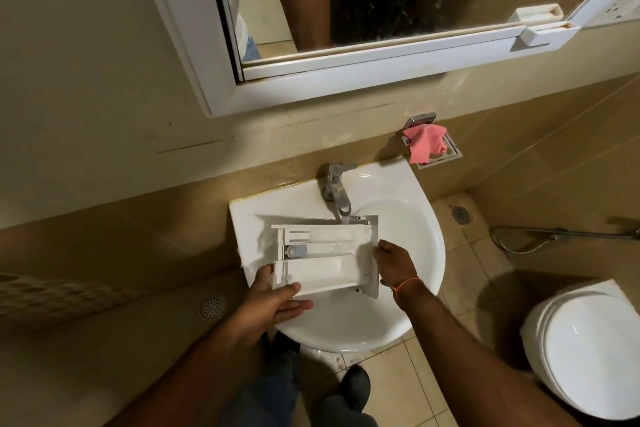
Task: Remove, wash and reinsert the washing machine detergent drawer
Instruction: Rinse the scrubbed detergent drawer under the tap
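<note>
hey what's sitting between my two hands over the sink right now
In the head view, the detergent drawer spans the gap: your left hand grips its near-left corner, your right hand its right end, above the sink under the tap.

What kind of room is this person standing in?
Almost certainly a small home bathroom: a white washbasin with a chrome tap under a wall mirror, a toilet at the right, and tiled walls and floor.

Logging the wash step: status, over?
Left hand and right hand both grip the detergent drawer. Drawer over the sink, under the tap. No water seen. Nothing blocking.
</note>
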